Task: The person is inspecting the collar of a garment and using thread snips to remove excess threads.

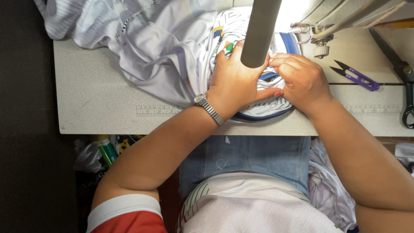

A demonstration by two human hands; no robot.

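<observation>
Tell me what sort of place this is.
Probably a garment sewing workstation: a sewing machine stands on the table, purple thread snips lie beside it, and both hands press white printed fabric.

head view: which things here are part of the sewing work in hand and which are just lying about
In use:
left hand
right hand
white printed garment
sewing machine

Lying about:
purple thread snips
black scissors
green bottle
</observation>
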